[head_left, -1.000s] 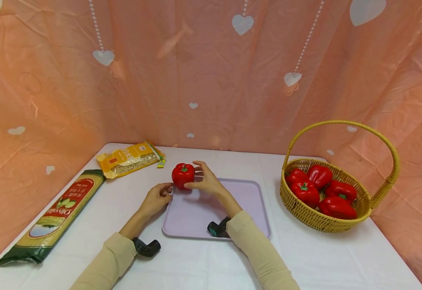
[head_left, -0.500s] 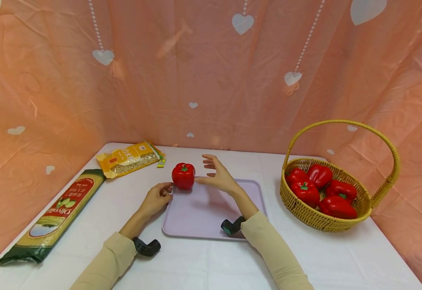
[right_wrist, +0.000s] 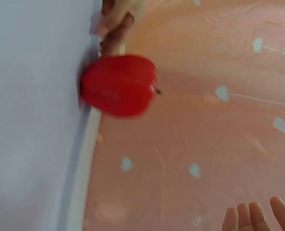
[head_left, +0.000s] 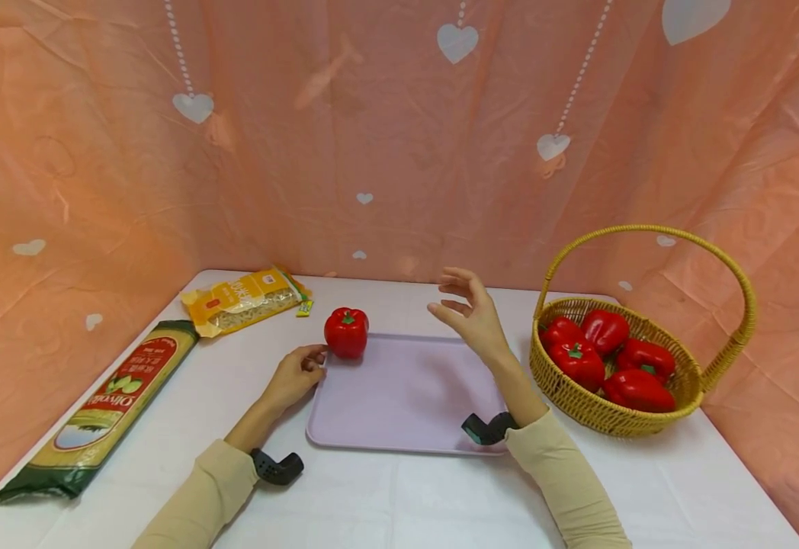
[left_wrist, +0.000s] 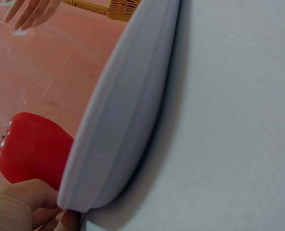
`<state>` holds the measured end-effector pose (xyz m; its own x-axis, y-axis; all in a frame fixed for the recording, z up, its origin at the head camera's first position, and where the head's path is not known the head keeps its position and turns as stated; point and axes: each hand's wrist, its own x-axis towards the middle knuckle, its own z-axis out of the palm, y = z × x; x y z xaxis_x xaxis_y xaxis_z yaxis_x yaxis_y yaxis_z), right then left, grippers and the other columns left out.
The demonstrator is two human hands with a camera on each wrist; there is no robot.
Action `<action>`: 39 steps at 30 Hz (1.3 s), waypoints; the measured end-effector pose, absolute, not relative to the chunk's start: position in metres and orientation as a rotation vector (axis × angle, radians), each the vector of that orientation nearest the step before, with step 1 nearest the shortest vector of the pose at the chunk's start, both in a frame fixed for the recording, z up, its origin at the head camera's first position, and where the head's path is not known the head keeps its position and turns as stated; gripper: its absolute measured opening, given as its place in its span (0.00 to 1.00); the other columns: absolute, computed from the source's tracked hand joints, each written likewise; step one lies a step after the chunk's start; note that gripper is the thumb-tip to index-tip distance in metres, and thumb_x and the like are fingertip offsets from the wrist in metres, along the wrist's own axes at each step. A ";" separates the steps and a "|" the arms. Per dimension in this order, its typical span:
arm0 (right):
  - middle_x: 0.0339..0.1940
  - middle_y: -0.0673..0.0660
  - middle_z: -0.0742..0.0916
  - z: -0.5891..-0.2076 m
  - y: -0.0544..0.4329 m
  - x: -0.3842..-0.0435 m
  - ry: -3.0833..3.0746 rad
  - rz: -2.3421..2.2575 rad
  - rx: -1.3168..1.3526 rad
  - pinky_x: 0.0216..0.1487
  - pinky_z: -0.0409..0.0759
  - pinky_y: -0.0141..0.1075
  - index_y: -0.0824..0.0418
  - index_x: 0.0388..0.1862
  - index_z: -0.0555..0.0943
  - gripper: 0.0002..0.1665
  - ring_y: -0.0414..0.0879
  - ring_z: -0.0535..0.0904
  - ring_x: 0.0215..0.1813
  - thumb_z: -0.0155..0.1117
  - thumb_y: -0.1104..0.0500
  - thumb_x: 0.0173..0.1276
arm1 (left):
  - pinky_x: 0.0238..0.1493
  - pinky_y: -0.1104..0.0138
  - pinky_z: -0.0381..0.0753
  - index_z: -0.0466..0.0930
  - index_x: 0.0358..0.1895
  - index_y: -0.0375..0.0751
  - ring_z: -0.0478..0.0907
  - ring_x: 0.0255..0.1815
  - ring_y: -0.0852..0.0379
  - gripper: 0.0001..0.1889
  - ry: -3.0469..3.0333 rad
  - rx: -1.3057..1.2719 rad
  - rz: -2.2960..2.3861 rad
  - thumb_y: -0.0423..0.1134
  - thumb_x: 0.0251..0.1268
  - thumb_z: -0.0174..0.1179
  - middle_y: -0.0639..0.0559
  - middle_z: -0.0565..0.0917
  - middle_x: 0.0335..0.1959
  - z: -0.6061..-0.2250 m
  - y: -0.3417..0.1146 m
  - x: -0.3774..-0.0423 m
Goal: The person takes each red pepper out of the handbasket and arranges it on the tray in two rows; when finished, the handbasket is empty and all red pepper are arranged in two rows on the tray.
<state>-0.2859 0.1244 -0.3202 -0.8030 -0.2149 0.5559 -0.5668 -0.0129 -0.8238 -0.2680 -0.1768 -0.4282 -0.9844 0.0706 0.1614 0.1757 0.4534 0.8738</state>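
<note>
Watching white table (head_left: 358,499): wicker basket (head_left: 567,402) on right holds five red peppers (head_left: 578,367). Lilac tray (head_left: 393,404) lies mid-table. Right hand (head_left: 473,316) is wide, holding nothing, raised by tray's far right corner. Left hand (head_left: 293,380) pinches tray's left rim. Lone pepper (head_left: 346,333) stands stem-up at far left corner. I'd brace rim lightly, tray flat, right fingers high, pepper unbumped.

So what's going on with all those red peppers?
A person's left hand grips the edge of a pale purple tray. One red pepper stands upright in the tray's far left corner. The right hand is raised and holds nothing. Five more peppers show in the basket on the right.
</note>
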 end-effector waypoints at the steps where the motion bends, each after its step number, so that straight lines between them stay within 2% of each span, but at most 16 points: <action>1: 0.54 0.58 0.75 -0.318 0.131 -0.284 -1.994 1.874 0.811 0.58 0.69 0.52 0.67 0.62 0.65 0.35 0.58 0.70 0.58 0.66 0.73 0.55 | 0.29 0.73 0.71 0.71 0.55 0.23 0.71 0.34 0.55 0.22 -2.589 -0.213 -1.580 0.23 0.53 0.54 0.36 0.77 0.42 -0.428 -0.177 -0.268; 5: 0.53 0.54 0.75 -0.309 0.159 -0.279 -1.990 1.800 0.750 0.56 0.73 0.41 0.70 0.62 0.65 0.35 0.49 0.71 0.56 0.65 0.74 0.55 | 0.30 0.73 0.72 0.71 0.56 0.24 0.71 0.35 0.54 0.22 -2.589 -0.202 -1.593 0.23 0.54 0.55 0.36 0.77 0.42 -0.428 -0.177 -0.269; 9: 0.51 0.51 0.75 -0.301 0.190 -0.275 -1.997 1.743 0.672 0.54 0.74 0.33 0.69 0.62 0.65 0.34 0.45 0.72 0.54 0.64 0.73 0.56 | 0.29 0.73 0.72 0.71 0.56 0.24 0.71 0.35 0.53 0.22 -2.593 -0.209 -1.589 0.24 0.54 0.55 0.37 0.77 0.42 -0.428 -0.177 -0.269; 16: 0.52 0.49 0.73 -0.284 0.239 -0.263 -2.170 1.596 0.447 0.48 0.72 0.22 0.63 0.65 0.63 0.34 0.41 0.70 0.52 0.64 0.63 0.61 | 0.29 0.73 0.73 0.71 0.56 0.23 0.71 0.36 0.53 0.23 -2.591 -0.222 -1.583 0.23 0.53 0.55 0.37 0.77 0.42 -0.429 -0.178 -0.270; 23: 0.49 0.41 0.71 -0.272 0.282 -0.264 -2.380 1.435 0.303 0.45 0.69 0.19 0.58 0.66 0.62 0.33 0.41 0.68 0.53 0.62 0.57 0.64 | 0.28 0.73 0.72 0.70 0.57 0.24 0.71 0.36 0.52 0.23 -2.601 -0.215 -1.595 0.23 0.54 0.54 0.36 0.76 0.42 -0.429 -0.178 -0.269; 28: 0.54 0.47 0.70 -0.270 0.311 -0.273 -2.494 1.400 0.248 0.45 0.68 0.19 0.57 0.67 0.60 0.33 0.45 0.67 0.56 0.59 0.53 0.66 | 0.29 0.73 0.72 0.70 0.57 0.24 0.70 0.37 0.51 0.23 -2.606 -0.209 -1.605 0.24 0.55 0.54 0.36 0.76 0.43 -0.428 -0.178 -0.269; 31: 0.57 0.51 0.69 -0.273 0.327 -0.281 -2.537 1.411 0.228 0.44 0.70 0.20 0.61 0.69 0.57 0.35 0.45 0.66 0.57 0.57 0.52 0.68 | 0.29 0.73 0.73 0.70 0.57 0.24 0.71 0.37 0.51 0.23 -2.611 -0.204 -1.605 0.24 0.55 0.55 0.36 0.76 0.43 -0.428 -0.177 -0.268; 36: 0.57 0.52 0.67 -0.278 0.346 -0.293 -2.553 1.505 0.233 0.43 0.73 0.20 0.63 0.69 0.55 0.35 0.36 0.66 0.51 0.56 0.54 0.69 | 0.30 0.73 0.73 0.70 0.57 0.24 0.71 0.37 0.51 0.23 -2.610 -0.197 -1.600 0.24 0.55 0.55 0.36 0.77 0.43 -0.429 -0.178 -0.269; 39: 0.61 0.59 0.65 -0.282 0.353 -0.299 -2.578 1.502 0.218 0.43 0.73 0.20 0.66 0.70 0.53 0.38 0.32 0.66 0.48 0.55 0.53 0.69 | 0.30 0.73 0.73 0.70 0.56 0.23 0.71 0.37 0.52 0.22 -2.604 -0.209 -1.592 0.23 0.55 0.55 0.36 0.77 0.42 -0.429 -0.178 -0.269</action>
